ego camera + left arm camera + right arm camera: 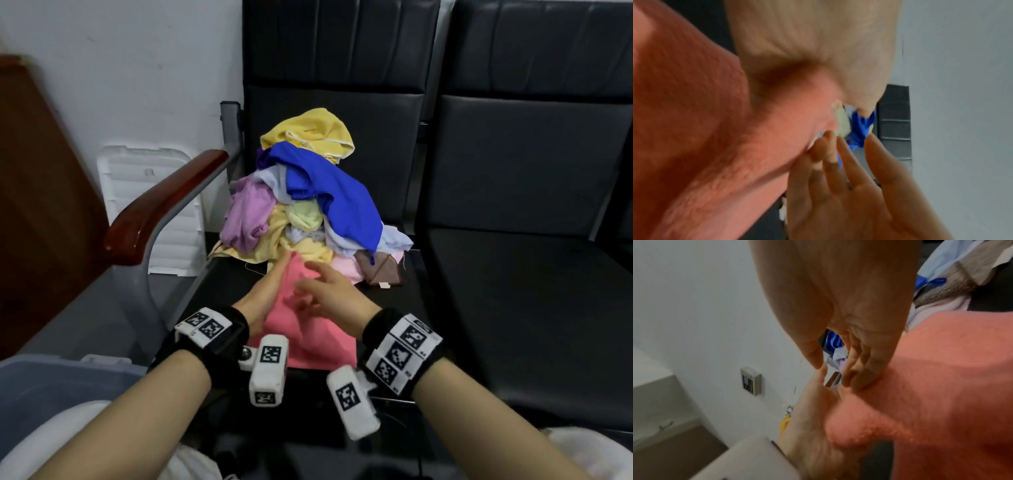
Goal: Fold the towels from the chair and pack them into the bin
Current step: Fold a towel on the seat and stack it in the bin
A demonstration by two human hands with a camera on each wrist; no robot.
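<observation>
Both hands flat on pink towel [308,339] on chair seat [486,308]: left hand [263,294], right hand [329,291], fingers straight, spread.

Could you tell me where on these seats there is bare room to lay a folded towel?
The right-hand seat is bare across its whole cushion. On the left seat, only a strip between the armrest and the pink towel is free. Behind it the towel pile crowds the cushion, and both hands lie on the pink towel.

it looked like an office or waiting room: joined black padded seats [513,192] ahead of the hands, a wood-topped metal armrest [161,202] to their left, a wall-mounted control panel [750,381].
</observation>
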